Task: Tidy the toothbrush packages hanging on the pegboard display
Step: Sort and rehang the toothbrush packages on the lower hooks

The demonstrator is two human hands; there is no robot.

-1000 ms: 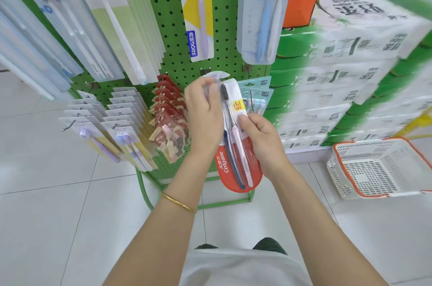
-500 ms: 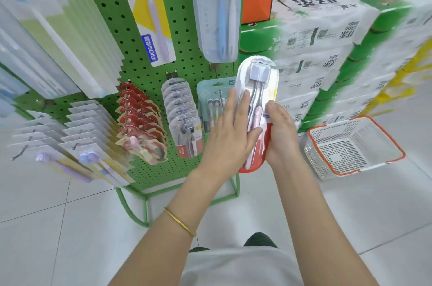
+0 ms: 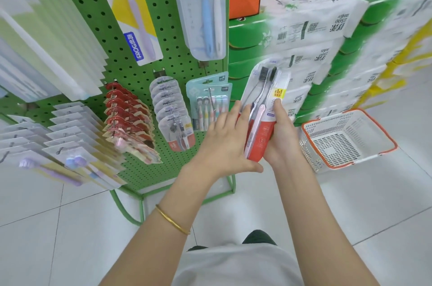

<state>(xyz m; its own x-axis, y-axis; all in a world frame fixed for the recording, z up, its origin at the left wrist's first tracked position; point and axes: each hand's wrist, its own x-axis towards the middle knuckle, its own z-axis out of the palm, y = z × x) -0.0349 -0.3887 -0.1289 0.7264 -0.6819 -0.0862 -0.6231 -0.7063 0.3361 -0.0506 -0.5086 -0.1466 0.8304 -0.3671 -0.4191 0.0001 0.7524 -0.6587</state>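
A stack of red-bottomed toothbrush packages, with two dark-bristled brushes showing in front, is held upright just right of the green pegboard. My right hand grips its right edge, thumb pressed on the front near a yellow sticker. My left hand lies flat against its left side with straight fingers, thumb under the bottom. A row of matching packages hangs on a peg to the left, beside a teal multi-brush pack.
Red-carded packs and white-carded packs hang further left, with long toothbrush packs above. Stacked tissue bales rise on the right. A white basket with an orange rim sits on the tiled floor.
The packages came off the pegboard and moved right. They now show their front with the dark bristles, where half a second ago the back faced me. My view swung right.
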